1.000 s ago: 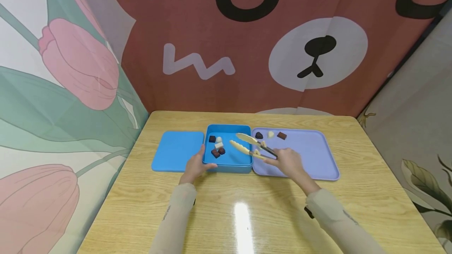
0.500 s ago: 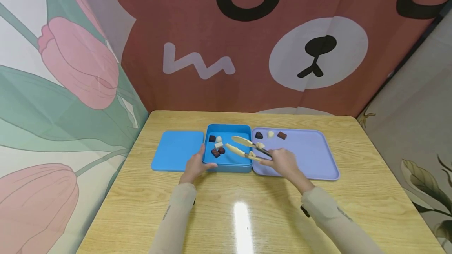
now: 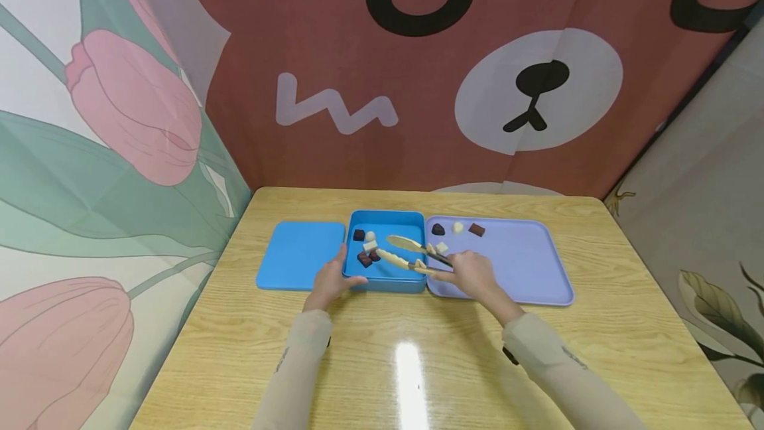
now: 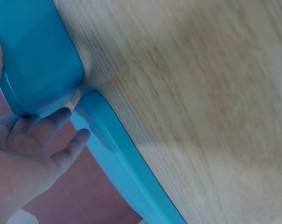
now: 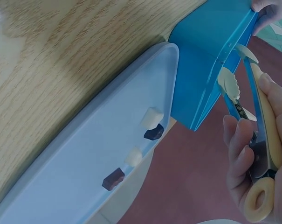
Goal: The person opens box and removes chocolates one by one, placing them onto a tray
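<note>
My right hand [image 3: 474, 272] grips a pair of tongs [image 5: 266, 121], with cream tips spread apart and nothing between them. The tips reach over the blue box [image 3: 396, 285]. Inside the box lie white chocolates [image 3: 370, 245] and dark chocolates [image 3: 364, 259], grouped toward its left side. My left hand [image 3: 331, 279] rests on the box's front left corner, thumb along the front wall and fingers along the left side. In the left wrist view its fingers [image 4: 47, 128] lie fairly straight against the box, close to the blue lid [image 4: 117, 144].
To the right of the box stands a lilac tray [image 3: 525, 264]. On it are a dark heart-shaped chocolate [image 3: 438, 229], a small white one [image 3: 457, 227], a brown block [image 3: 477, 230] and a white cube [image 3: 442, 248]. Printed cloth hangs behind the wooden table [image 3: 358, 363].
My right hand and the tongs have moved left, further over the box, exposing the white cube on the tray. My left hand stays at the box corner.
</note>
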The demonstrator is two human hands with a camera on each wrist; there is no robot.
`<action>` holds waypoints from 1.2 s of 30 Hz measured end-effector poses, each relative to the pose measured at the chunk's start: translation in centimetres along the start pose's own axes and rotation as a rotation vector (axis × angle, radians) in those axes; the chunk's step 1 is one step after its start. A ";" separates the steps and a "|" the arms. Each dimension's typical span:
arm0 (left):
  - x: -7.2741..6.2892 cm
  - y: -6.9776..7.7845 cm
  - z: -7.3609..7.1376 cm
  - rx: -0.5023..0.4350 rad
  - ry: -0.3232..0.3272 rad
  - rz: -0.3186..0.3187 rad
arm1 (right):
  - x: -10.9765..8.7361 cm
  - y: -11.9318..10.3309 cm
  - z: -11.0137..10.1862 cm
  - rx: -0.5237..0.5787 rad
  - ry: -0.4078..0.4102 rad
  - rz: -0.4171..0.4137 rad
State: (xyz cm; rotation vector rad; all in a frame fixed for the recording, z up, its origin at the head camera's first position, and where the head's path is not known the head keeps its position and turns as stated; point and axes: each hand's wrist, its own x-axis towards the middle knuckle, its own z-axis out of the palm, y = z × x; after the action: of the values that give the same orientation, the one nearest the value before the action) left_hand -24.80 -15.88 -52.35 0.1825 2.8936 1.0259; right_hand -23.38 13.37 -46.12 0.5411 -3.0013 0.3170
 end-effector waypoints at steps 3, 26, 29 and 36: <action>0.0 0.0 0.0 -0.003 -0.002 0.004 | 0.2 -0.2 0.1 0.000 -0.013 0.002; 0.1 0.0 0.0 -0.022 -0.007 -0.002 | 1.5 -1.2 0.4 -0.039 -0.100 0.019; 0.1 0.0 0.0 -0.018 -0.008 -0.003 | 1.7 -1.3 0.5 -0.056 -0.113 0.025; 0.1 -0.2 0.1 -0.011 -0.004 -0.001 | 2.2 -1.4 0.7 -0.060 -0.123 0.022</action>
State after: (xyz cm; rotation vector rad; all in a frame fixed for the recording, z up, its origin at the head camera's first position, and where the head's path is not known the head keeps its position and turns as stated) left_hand -24.92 -15.96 -52.53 0.1828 2.8832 1.0397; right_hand -24.96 11.21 -46.32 0.5423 -3.1248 0.2018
